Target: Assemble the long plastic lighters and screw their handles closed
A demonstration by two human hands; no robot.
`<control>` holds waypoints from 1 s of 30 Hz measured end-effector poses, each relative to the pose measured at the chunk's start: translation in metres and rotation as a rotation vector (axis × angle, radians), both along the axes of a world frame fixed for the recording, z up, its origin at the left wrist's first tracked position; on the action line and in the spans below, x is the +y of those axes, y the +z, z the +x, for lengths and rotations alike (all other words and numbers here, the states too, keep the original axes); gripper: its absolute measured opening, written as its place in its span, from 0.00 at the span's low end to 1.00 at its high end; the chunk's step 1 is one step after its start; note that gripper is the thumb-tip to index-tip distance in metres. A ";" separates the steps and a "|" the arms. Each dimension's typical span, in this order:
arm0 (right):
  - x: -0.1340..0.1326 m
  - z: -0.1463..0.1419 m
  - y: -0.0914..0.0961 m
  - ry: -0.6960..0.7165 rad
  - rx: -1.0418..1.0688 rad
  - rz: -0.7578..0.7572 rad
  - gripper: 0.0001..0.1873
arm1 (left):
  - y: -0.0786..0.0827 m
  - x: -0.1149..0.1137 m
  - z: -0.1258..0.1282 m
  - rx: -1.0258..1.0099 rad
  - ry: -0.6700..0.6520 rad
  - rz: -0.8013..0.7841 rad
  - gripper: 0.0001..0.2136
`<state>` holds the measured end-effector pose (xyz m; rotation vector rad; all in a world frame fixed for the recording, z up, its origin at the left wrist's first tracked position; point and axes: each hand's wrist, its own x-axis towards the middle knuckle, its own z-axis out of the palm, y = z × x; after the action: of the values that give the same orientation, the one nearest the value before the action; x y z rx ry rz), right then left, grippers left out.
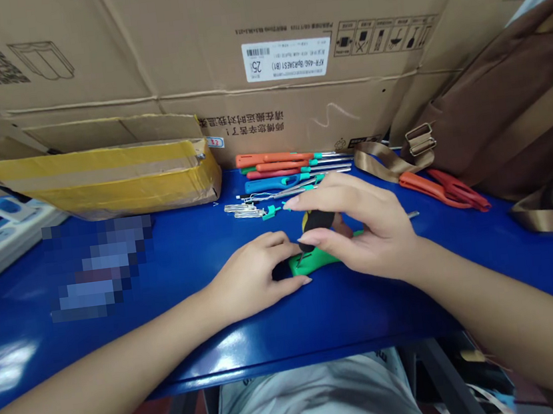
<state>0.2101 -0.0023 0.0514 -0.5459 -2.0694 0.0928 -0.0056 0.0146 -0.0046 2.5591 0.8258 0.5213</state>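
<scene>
A green lighter handle (pixel 321 260) lies flat on the blue table, its far end partly hidden by my right hand. My left hand (pixel 259 273) pinches its left end, with the thumb at the near side and the fingers at the far side. In my right hand (pixel 367 229) is a short screwdriver (pixel 315 228) with a black and yellow handle. Its shaft slants down to the left, and the tip meets the green handle near my left fingers. My right index finger is raised above the screwdriver's handle.
Behind my hands lie several long lighters (pixel 280 157), orange, red and blue, plus small metal parts (pixel 244 209). Orange and red handle pieces (pixel 441 192) lie at right near a brown strapped bag (pixel 503 85). A yellow-taped carton (pixel 116 179) and a power strip (pixel 17 232) are at left.
</scene>
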 end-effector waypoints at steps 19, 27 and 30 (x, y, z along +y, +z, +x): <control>-0.002 0.000 0.000 0.060 -0.030 -0.073 0.20 | -0.004 -0.004 0.005 -0.052 0.036 -0.070 0.11; 0.000 0.002 -0.004 0.005 -0.075 0.015 0.21 | -0.002 -0.004 0.006 -0.080 0.050 -0.087 0.10; 0.000 0.003 -0.006 -0.020 -0.052 -0.034 0.23 | -0.001 -0.004 0.006 -0.072 0.054 -0.134 0.11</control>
<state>0.2128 -0.0027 0.0451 -0.5955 -2.1153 0.1026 0.0005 0.0106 -0.0056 2.3880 0.8755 0.5524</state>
